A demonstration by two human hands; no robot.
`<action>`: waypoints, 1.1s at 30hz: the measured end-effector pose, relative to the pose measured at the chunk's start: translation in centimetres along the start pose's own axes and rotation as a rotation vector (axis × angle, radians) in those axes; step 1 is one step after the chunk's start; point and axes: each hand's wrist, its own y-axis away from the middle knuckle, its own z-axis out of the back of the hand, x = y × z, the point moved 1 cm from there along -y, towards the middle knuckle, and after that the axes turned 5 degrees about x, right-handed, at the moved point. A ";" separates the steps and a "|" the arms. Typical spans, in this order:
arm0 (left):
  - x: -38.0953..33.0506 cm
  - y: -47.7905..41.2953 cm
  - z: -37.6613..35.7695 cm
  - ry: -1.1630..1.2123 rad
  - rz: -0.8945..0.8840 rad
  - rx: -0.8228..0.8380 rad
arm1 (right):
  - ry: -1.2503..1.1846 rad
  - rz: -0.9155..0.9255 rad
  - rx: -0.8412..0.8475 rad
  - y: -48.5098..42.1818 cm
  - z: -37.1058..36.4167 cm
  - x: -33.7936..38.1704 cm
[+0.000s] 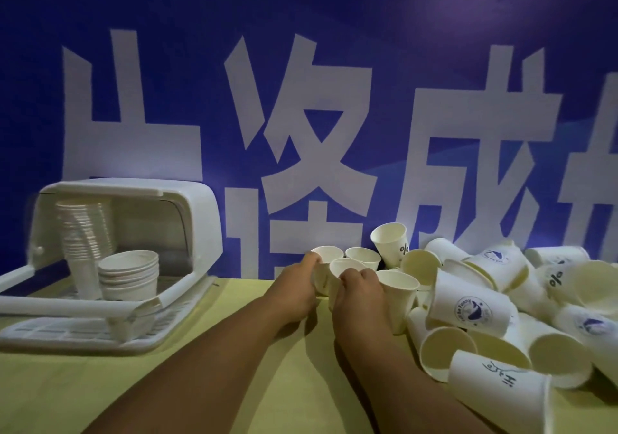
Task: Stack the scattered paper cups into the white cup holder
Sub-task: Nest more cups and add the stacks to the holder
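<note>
At your ten o'clock the white plastic cup holder with its lid swung up (pixel 187 212) faces you open-mouthed, so cups can go straight in; it already keeps a tall nested column of paper cups (pixel 83 233) at the back and a short nested stack of wider white cups (pixel 128 274) in front. At twelve o'clock your left hand (pixel 294 286) curls around an upright plain white paper cup (pixel 326 256), thumb on its rim. Touching it, your right hand (pixel 359 291) wraps a second upright white paper cup (pixel 344 268), apparently to nest the two. From one to four o'clock the heap of scattered printed paper cups (pixel 468 306) lies tumbled across the pale yellow table (pixel 234 366), well apart from the holder.
</note>
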 end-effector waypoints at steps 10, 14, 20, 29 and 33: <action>2.9 3.3 4.7 -0.183 0.003 -0.246 | -0.125 0.060 -0.040 1.3 1.2 1.3; 3.9 6.8 8.7 -0.168 -0.080 -0.317 | -0.153 0.107 -0.058 2.0 1.5 2.5; 5.8 12.8 15.0 -0.167 -0.238 -0.494 | -0.247 0.233 -0.101 3.5 1.4 4.7; 9.4 15.7 22.6 -0.175 -0.318 -0.836 | -0.368 0.390 -0.102 4.1 1.8 11.6; 10.8 15.6 23.6 -0.267 -0.181 -0.790 | -0.463 0.399 -0.063 3.4 1.6 16.2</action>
